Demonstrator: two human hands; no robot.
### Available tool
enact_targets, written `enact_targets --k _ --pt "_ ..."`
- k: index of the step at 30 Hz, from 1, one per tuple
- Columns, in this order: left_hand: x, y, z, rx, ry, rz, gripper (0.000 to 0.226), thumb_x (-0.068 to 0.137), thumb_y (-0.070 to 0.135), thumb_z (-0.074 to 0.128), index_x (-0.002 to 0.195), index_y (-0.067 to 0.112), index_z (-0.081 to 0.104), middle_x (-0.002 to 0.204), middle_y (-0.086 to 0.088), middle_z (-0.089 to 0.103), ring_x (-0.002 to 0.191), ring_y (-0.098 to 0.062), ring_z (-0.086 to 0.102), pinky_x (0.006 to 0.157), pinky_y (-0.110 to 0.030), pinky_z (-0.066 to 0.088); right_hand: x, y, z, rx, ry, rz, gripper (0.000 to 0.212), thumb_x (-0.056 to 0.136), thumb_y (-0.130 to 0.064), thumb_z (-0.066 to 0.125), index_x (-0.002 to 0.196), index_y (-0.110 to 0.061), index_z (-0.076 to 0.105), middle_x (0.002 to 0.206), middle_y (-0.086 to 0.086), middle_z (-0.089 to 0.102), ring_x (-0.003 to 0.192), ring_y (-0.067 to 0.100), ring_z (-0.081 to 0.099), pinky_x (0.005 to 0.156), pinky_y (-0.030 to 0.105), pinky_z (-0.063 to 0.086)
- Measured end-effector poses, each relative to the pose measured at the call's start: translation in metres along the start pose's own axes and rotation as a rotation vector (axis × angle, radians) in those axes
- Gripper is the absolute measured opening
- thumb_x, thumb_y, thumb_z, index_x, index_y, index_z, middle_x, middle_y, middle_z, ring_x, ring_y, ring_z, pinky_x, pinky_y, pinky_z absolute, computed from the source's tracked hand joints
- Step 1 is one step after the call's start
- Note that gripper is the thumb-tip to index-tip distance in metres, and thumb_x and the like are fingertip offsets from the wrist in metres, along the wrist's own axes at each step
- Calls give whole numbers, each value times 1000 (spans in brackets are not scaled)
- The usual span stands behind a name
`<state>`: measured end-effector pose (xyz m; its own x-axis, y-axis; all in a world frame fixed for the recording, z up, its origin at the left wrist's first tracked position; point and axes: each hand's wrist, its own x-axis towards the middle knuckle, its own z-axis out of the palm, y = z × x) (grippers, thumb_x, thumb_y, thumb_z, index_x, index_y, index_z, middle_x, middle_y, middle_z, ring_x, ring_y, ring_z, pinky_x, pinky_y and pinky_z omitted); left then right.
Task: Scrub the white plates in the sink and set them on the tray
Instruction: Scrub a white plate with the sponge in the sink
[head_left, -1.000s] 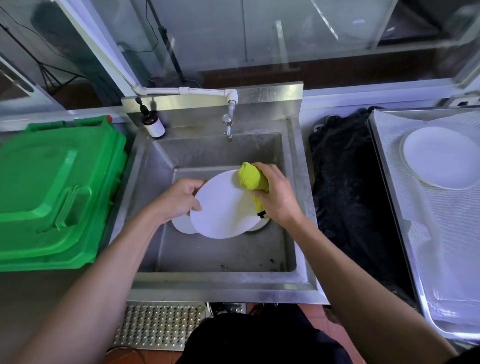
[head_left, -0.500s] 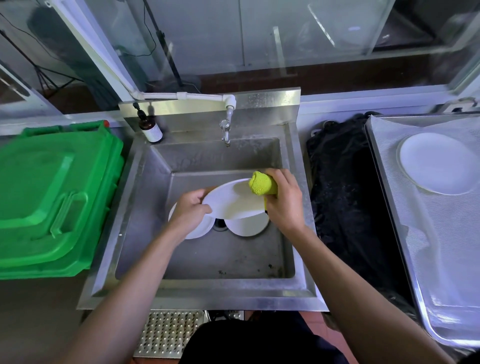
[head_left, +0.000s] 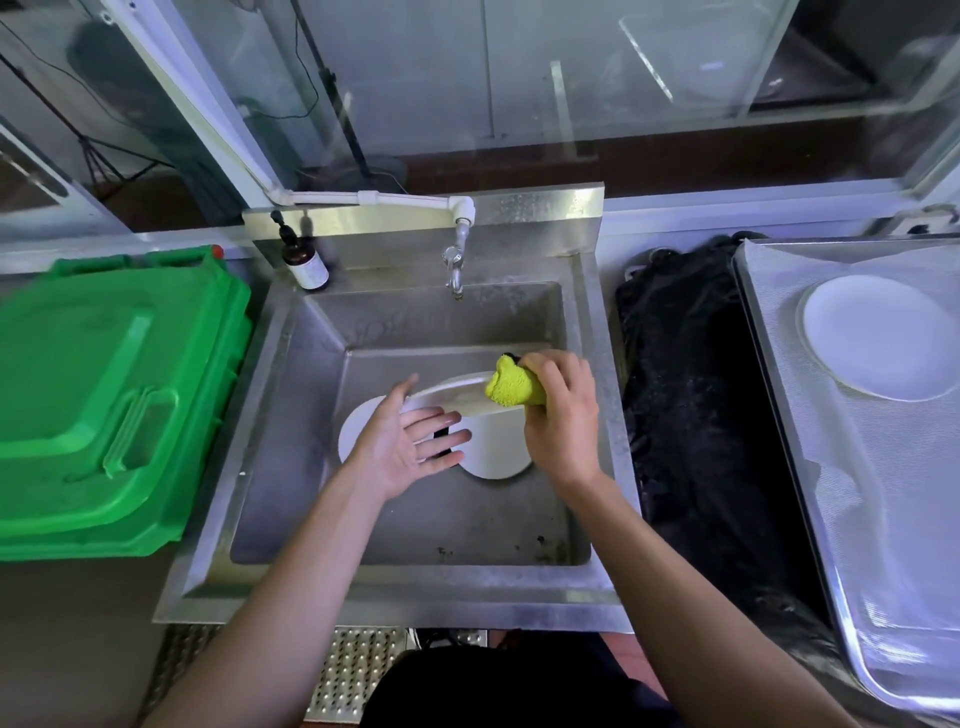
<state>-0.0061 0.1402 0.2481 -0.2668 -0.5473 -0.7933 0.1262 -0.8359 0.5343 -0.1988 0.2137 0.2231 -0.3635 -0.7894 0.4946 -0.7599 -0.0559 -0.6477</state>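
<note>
Gripping yellow sponge (head_left: 514, 388), right hand (head_left: 563, 415) scrubs plate (head_left: 457, 397); left hand (head_left: 410, 447) flat-fingered beneath

Both bare forearms reach forward from the near edge. The left hand (head_left: 410, 441) lies palm-up, fingers straight and spread, thumb raised toward the far side. The right hand (head_left: 563, 410) curls knuckles-up, its fingers wrapped in a tight grip.
</note>
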Motion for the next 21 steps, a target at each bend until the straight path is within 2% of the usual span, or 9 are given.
enact_targets --k 3,7,11,14,16,18,21 --pt "-2 -5 9 -188 -48 30 45 98 29 60 125 -7 56 113 -26 73 96 -44 73 64 -43 63 -6 2 2 -22 11 -37 57 66 22 53 111 -8 69 110 8 62 92 32 54 73 48 45" --pt "-3 -4 15 -340 -59 121 24 101 7 49 111 -13 58 100 -32 73 88 -43 75 60 -42 62 -13 5 3 -17 20 -51 58 67 22 54 113 -10 66 112 9 62 94 32 54 75 46 44" --pt "-4 3 15 -344 16 180 14 98 -1 50 95 -10 60 83 -25 74 75 -35 76 56 -38 61 -16 8 0 -28 -64 -96 57 70 14 49 118 -12 62 118 8 59 101 31 53 81 44 43" --pt "-2 8 12 -326 63 229 13 97 -4 50 91 -6 62 74 -16 74 68 -24 76 54 -32 60 -16 9 -5 -50 -156 -135 57 74 4 40 124 -16 58 125 4 55 110 28 50 87 36 38" --pt "1 10 11 -305 81 269 14 96 -4 50 91 -1 63 73 -12 75 67 -21 76 56 -31 61 -16 10 -7 -57 -232 -141 65 71 12 48 128 -18 56 130 2 52 114 27 48 90 32 33" --pt "3 11 7 -294 93 311 15 96 -4 50 91 0 64 75 -11 75 69 -20 76 58 -32 61 -17 11 -5 -50 -301 -118 74 66 18 56 130 -17 58 134 5 50 118 28 46 93 35 37" --pt "7 11 2 -281 91 348 15 97 -2 51 93 0 65 81 -12 76 73 -21 76 58 -32 61 -17 9 -3 46 -381 -42 74 69 18 60 135 -15 58 136 6 49 123 29 43 98 46 43"
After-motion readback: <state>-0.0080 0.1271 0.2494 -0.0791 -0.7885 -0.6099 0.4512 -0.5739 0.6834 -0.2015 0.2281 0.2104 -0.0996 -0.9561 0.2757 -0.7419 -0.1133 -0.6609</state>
